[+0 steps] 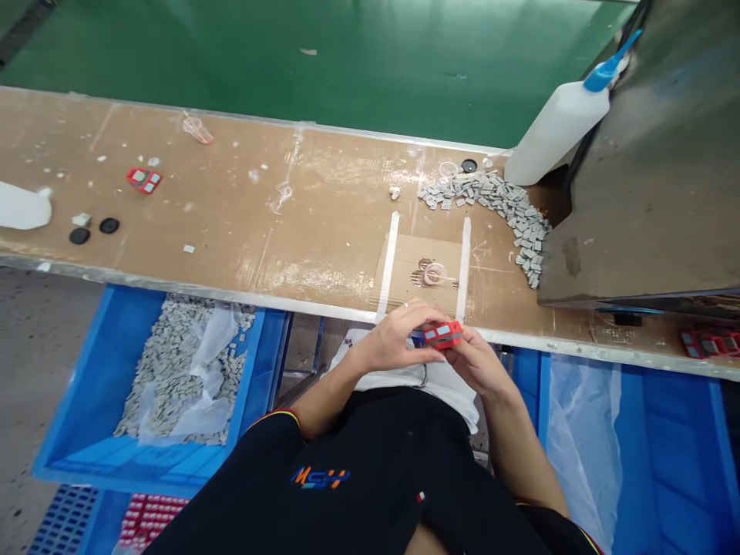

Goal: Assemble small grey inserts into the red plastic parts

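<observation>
A small red plastic piece with grey and pale window-like panels (443, 335), like a toy vehicle body, is held between both hands at the table's front edge. My left hand (398, 337) grips its left end with thumb and fingers. On its right end, my right hand (475, 358) closes its fingers. Just beyond the hands, a cardboard pad (425, 250) is taped to the table, bearing a small clear cup (433, 274) with a thin stick across it and dark smudges. To the pad's right, many small grey parts (509, 204) lie in a curved heap.
A white bottle with blue nozzle (558, 123) leans beside a dark metal box (653, 177). Another red piece (144, 179) and black discs (109, 225) lie at left. Below are a blue bin (75, 432) of grey parts and another blue bin (671, 455) with plastic film.
</observation>
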Motion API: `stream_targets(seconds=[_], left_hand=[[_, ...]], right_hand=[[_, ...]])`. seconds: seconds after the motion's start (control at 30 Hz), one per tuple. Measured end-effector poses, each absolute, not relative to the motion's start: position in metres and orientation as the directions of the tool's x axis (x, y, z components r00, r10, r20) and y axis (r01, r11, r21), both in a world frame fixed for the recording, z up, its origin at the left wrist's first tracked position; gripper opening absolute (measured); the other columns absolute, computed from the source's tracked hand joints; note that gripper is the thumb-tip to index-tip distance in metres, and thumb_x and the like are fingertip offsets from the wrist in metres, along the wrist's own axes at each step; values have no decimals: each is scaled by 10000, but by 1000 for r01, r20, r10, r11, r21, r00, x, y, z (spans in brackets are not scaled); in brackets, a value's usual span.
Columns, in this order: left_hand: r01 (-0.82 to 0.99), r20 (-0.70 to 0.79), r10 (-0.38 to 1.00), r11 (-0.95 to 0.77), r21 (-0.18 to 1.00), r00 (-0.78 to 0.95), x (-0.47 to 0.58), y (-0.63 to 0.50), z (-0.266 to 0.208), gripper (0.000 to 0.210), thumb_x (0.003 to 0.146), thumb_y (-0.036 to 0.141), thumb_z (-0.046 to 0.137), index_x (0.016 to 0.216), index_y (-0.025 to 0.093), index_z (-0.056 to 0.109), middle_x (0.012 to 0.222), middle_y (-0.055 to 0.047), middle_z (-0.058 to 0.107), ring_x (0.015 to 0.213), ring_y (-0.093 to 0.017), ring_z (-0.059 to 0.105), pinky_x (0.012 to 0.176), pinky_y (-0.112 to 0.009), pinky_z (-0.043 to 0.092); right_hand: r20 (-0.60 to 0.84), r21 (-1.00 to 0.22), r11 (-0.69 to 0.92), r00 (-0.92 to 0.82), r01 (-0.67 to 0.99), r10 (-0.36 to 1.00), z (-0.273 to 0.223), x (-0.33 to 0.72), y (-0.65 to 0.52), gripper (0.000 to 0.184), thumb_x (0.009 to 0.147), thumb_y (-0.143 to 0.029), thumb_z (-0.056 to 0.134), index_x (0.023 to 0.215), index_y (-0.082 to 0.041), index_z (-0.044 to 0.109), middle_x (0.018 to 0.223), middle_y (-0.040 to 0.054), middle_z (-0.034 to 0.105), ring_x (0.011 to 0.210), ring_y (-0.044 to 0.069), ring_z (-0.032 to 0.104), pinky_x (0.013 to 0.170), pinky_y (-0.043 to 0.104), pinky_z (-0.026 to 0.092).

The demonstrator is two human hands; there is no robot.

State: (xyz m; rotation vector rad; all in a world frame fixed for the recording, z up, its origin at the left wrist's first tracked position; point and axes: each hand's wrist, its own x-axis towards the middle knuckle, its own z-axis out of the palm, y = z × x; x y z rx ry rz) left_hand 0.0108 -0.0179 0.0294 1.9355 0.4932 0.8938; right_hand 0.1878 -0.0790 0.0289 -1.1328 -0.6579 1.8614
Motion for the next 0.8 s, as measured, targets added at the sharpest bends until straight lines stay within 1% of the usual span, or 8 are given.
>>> stream_targets(seconds=[0.17,0.27,0.37,0.47,0.53,0.6,0.67,0.8], left_hand=[[-166,348,510,-368,915,787,3,-6,26,379,915,332,708,1277,231,660,1064,-96,758,991,-214,671,999,-412,496],[-154,293,626,-268,951,723,4,-8,18,389,845,394,780,1175,201,706,1012,-96,753,935,-204,685,927,-371,533],[-176,178,776,-87,980,605,8,-13,8,498,736,479,853,1097,170,705,979,-87,723,891,-187,695,838,-307,566],[-219,65,865,54,974,498,10,-11,-1,621,650,505,900,1135,177,693,911,-42,686,787,-144,689,766,-261,585],[-212,28,877,85,974,479,10,-6,-4,621,639,489,910,1144,188,710,905,-30,674,771,-139,691,734,-251,596],[-180,7,875,92,979,485,8,-1,-4,545,655,452,907,1099,186,737,923,-33,669,785,-147,698,709,-253,609],[-132,-7,882,78,988,471,6,3,-4,467,678,411,898,1050,173,745,938,-38,660,782,-148,694,676,-256,618],[-20,-2,887,13,1000,461,3,4,-1,358,758,337,845,1045,151,738,962,-58,661,821,-155,696,735,-285,644]], right_hand=[[-487,-760,-616,-446,-207,751,39,200,-67,418,775,-550,764,659,-164,654,621,5,615,566,103,531,596,253,477],[-493,-759,-624,-463,-185,737,44,202,-65,478,797,-638,706,719,-170,653,617,10,627,557,116,550,576,259,475],[-455,-872,-489,-379,9,806,43,206,-62,562,864,-712,572,746,-170,658,598,35,641,537,129,544,537,261,443],[-277,-941,-271,3,204,961,34,211,-53,465,876,-643,610,889,-183,676,650,22,651,567,137,557,563,268,458],[-89,-953,-138,185,269,979,27,212,-41,398,855,-554,676,1030,-196,672,747,21,669,638,152,596,621,285,497],[54,-942,-13,189,334,981,22,211,-28,324,859,-457,685,1062,-205,687,818,31,678,689,159,614,656,296,513],[149,-901,80,131,426,980,20,208,-17,210,891,-379,641,982,-210,726,821,38,676,695,159,608,645,293,506],[243,-824,131,135,551,960,21,204,-5,196,917,-324,602,875,-215,758,796,41,648,671,154,574,607,287,483]])
